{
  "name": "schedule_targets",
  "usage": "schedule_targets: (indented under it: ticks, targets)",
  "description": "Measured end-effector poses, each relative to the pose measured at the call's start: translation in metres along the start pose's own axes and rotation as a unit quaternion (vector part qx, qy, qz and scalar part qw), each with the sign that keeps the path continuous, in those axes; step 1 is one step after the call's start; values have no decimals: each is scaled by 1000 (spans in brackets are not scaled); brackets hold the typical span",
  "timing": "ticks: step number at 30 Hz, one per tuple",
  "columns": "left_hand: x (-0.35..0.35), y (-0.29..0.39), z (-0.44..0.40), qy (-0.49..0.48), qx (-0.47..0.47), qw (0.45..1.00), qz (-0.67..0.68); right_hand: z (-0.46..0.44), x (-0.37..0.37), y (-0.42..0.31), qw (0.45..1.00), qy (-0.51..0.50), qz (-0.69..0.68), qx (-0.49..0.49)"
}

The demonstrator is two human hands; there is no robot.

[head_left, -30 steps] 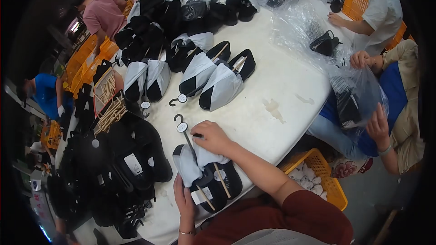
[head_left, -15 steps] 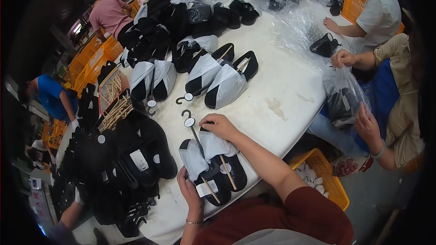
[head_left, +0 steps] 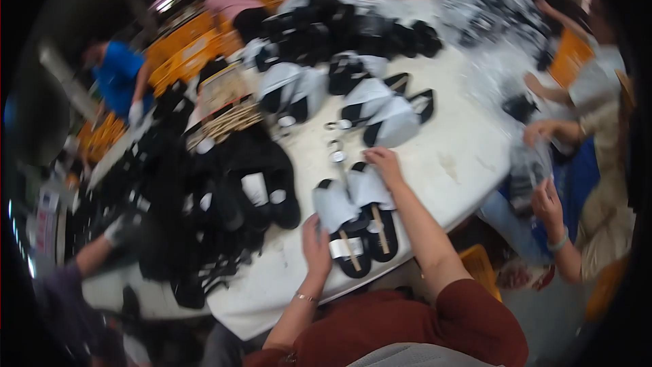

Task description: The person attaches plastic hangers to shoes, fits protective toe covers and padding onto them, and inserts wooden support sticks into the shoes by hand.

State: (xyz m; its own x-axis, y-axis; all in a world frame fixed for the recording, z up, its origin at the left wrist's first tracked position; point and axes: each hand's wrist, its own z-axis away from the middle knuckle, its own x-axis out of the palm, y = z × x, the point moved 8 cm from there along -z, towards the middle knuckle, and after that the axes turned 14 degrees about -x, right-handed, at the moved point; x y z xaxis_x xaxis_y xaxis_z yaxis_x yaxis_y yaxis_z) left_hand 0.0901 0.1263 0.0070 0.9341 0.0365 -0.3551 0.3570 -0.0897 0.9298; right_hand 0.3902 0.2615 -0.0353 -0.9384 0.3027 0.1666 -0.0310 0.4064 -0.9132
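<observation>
A pair of black slippers lies on the table before me, soles down. White paper covers their uppers, and wooden sticks run lengthwise inside. A black hanger hook with a round white tag sticks out beyond the toes. My left hand rests along the outer side of the left slipper, its fingers stretched out. At the toe of the right slipper, my right hand has its fingers bent against the paper and edge. Motion blur softens the fingertips.
Two more papered slippers sit just beyond. Black slippers pile up at left, near a box of wooden sticks. Co-workers surround the white table; one at right holds a plastic bag. A yellow basket stands below the edge.
My view has turned left, so the scene sits further right. Both hands stay at the pair, which now lies straighter, with the paper smoother over the uppers.
</observation>
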Motion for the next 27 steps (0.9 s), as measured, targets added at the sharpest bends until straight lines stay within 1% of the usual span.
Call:
schedule_targets:
  ticks: [1,2,3,4,5,6,7,10,11,12,13,14,16,18,19,21,24,25,26,27]
  targets:
    - [1,-5,0,7,7,1000,-18,-1,0,-3,999,-27,39,-9]
    - [2,-7,-1,20,21,999,-32,-1,-3,4,999,-23,42,-4]
    - [2,-5,1,28,30,998,-56,-4,-7,-2,990,-50,125,-31]
    - [1,-4,1,28,28,998,-41,-1,0,-23,987,-57,148,-33]
    - [1,-4,1,24,26,999,-33,-3,0,-23,985,-67,148,-49]
    - [0,-4,2,36,29,999,-27,-5,1,-25,979,-77,178,-56]
    - [2,-6,3,43,38,998,-27,-6,0,-25,965,-90,244,-33]
    - [4,-7,16,73,25,997,1,-17,-2,-19,940,-133,298,-98]
    - [14,-11,21,60,41,997,-4,-23,-11,-6,929,-140,323,-116]
    - [18,-18,27,46,53,997,-13,-28,-17,1,925,-143,329,-126]
    - [15,-14,40,28,78,996,-26,-30,-19,4,929,-147,324,-102]
    - [9,-1,52,8,100,994,-42,-37,-25,12,912,-163,357,-119]
    - [-3,19,63,-57,115,990,-53,-37,-24,9,921,-159,345,-85]
    - [-7,22,68,-51,137,989,-16,-36,-24,8,949,-151,265,-85]
    - [-6,23,66,-75,128,989,-14,-35,-22,6,950,-152,263,-68]
    - [-8,22,66,-79,122,989,-4,-36,-19,11,951,-153,265,-45]
    - [-7,17,61,-92,117,989,14,-39,-34,20,955,-147,249,-70]
    - [-5,16,60,-103,117,987,27,-43,-41,25,942,-160,285,-79]
    - [-7,18,60,-91,121,988,21,-39,-33,14,924,-172,323,-109]
    - [-5,15,59,-88,122,988,25,-38,-35,12,884,-179,398,-167]
